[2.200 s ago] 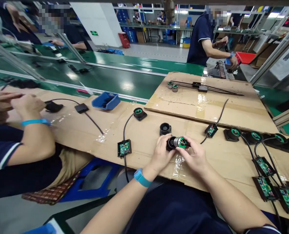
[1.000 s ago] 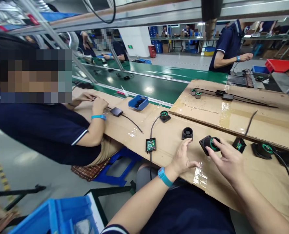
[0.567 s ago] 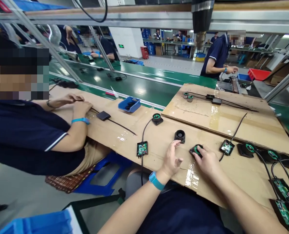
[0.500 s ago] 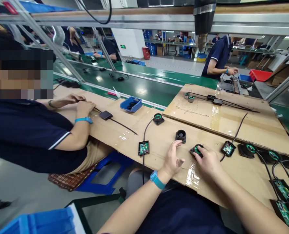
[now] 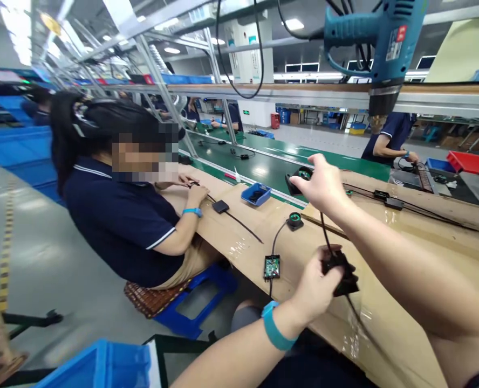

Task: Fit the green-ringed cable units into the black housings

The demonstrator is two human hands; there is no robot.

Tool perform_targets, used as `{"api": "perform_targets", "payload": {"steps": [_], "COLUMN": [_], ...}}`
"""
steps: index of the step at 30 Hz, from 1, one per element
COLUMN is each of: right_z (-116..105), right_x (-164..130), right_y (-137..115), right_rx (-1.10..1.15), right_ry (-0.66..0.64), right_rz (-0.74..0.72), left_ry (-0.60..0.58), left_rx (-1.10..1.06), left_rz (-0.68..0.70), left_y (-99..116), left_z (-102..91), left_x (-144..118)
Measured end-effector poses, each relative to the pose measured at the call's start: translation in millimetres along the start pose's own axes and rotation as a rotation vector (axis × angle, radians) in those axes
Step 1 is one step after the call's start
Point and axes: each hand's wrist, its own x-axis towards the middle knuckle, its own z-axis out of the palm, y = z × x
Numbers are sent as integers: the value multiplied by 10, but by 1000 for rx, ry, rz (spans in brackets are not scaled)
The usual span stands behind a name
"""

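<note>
Gripping dark casings snugly above the cardboard, the left hand covers part of them, and blur leaves their number unclear. A black cable runs up from there, its top end hidden behind the raised right hand, which pinches a black unit with a green ring, its fingers mostly out of sight. Farther along, an open circuit-board case lies on the cardboard, its lower cable lost past it. Beyond, a blue tray holds dark pieces too small to tell apart.
</note>
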Motion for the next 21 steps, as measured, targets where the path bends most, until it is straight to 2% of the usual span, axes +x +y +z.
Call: {"api": "perform_targets", "payload": {"steps": [3, 6, 9, 11, 13, 16, 18, 21], "right_z": [615, 1110, 1494, 1717, 1894, 1986, 1879, 1475], "right_x": [322, 358, 241, 165, 140, 241, 381, 597], "right_y": [-75, -55, 20, 57, 88, 253, 538, 1248], "right_rx": [-113, -135, -123, -127, -135, -157, -199, -306], "right_ry": [-210, -427, -510, -557, -583, -568, -521, -439], "right_rz": [131, 279, 331, 345, 335, 270, 223, 239], "left_ry": [87, 341, 582, 607, 612, 636, 640, 657], "left_rx": [31, 205, 394, 555, 777, 1172, 1365, 1487], "left_rz": [-107, -159, -206, -194, -165, -49, 51, 156], "left_y": [561, 932, 999, 936, 860, 778, 739, 669], "left_z": [-670, -1527, -2354, -2763, -3018, -3188, -3238, -3293], "left_x": [-131, -241, -193, -96, -2, 91, 119, 126]}}
